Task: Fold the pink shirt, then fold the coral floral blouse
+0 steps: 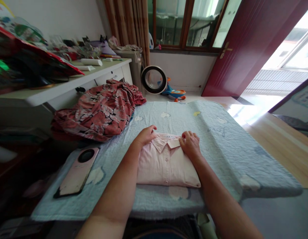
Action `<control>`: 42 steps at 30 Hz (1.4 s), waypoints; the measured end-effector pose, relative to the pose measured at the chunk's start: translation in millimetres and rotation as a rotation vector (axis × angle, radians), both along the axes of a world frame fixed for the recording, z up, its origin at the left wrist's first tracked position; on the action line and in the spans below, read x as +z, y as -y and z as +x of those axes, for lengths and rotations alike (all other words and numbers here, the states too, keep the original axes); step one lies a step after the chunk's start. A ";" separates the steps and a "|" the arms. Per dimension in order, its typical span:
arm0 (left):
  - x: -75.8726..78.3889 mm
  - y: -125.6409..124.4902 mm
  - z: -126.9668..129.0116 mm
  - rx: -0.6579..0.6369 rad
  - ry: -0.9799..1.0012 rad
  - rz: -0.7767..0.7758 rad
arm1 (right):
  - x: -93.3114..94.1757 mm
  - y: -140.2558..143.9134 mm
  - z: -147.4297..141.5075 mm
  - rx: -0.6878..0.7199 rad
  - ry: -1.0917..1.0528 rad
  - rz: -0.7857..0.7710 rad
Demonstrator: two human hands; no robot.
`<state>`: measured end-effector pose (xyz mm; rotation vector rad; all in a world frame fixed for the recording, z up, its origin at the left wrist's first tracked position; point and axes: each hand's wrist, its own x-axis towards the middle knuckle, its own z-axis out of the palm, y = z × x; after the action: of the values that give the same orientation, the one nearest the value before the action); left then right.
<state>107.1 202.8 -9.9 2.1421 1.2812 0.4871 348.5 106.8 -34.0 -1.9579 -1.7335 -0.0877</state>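
A pale pink button-up shirt [166, 166], folded into a neat rectangle, lies on the light blue quilted cover [213, 132] in front of me. Its collar faces away from me, and two buttons show down the front. At the collar's left end, my left hand [146, 135] is closed on the fabric, fingertips partly hidden. My right hand [191, 143] has its fingers curled over the right end of the collar, beside a white tag-like piece [174, 143].
Left of the shirt lie a pink phone-like device [78, 172] and a heap of red floral cloth [101, 113]. A cluttered desk [94, 74] stands at the left. Beyond are an open washer door [154, 79], a blue ride-on toy [174, 92] and a dark red door [233, 43].
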 end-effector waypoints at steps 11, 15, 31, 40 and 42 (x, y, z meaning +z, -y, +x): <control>23.4 58.8 16.0 -0.066 -0.258 0.396 | 42.8 38.5 -33.4 0.372 -0.040 -0.085; 3.8 97.1 20.5 -0.244 -0.177 0.382 | 27.0 50.2 -46.9 0.412 -0.023 -0.100; -24.6 101.4 11.4 -0.176 -0.011 0.415 | 5.2 44.4 -37.7 0.235 -0.336 0.052; -22.7 102.0 11.1 -0.157 0.011 0.390 | 3.3 43.5 -38.4 0.208 -0.512 0.104; -23.4 102.2 10.3 -0.159 0.019 0.390 | 6.6 44.3 -39.8 0.193 -0.560 0.106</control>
<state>117.4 100.6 -33.2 2.5269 1.0599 0.7366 308.7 62.5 -27.4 -1.5350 -1.4894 0.3922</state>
